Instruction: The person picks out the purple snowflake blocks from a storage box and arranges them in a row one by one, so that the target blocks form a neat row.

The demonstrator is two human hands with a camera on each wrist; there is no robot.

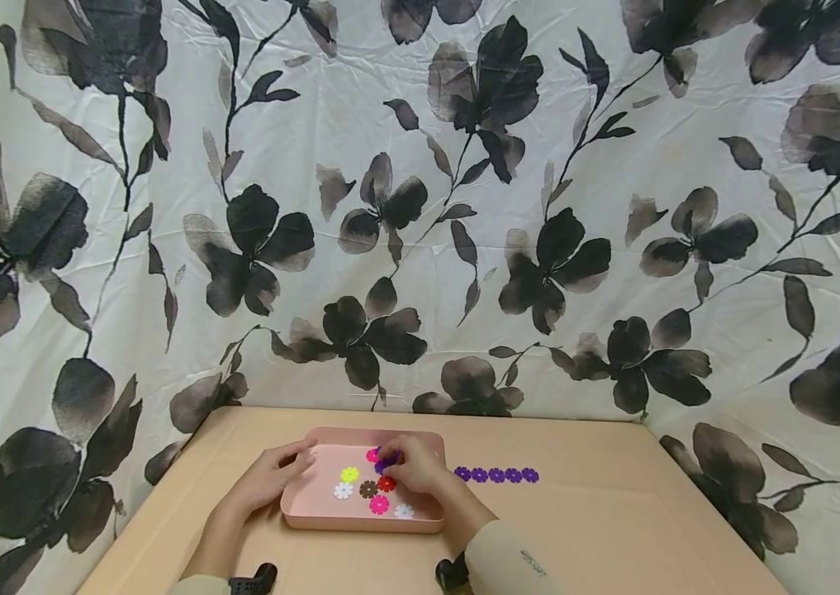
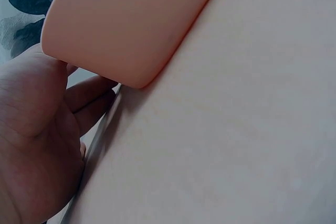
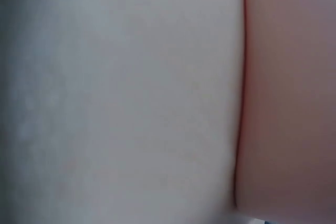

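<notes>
While left hand steadies tray, right fingers pinch purple flower

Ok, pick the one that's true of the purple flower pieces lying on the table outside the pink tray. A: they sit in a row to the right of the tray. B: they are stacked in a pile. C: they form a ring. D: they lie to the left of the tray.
A: the purple flower pieces lie side by side in a straight row on the table, right of the pink tray.

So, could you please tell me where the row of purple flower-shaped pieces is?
In the head view, the row of purple flower-shaped pieces lies on the tan table, just right of the pink tray.
</notes>
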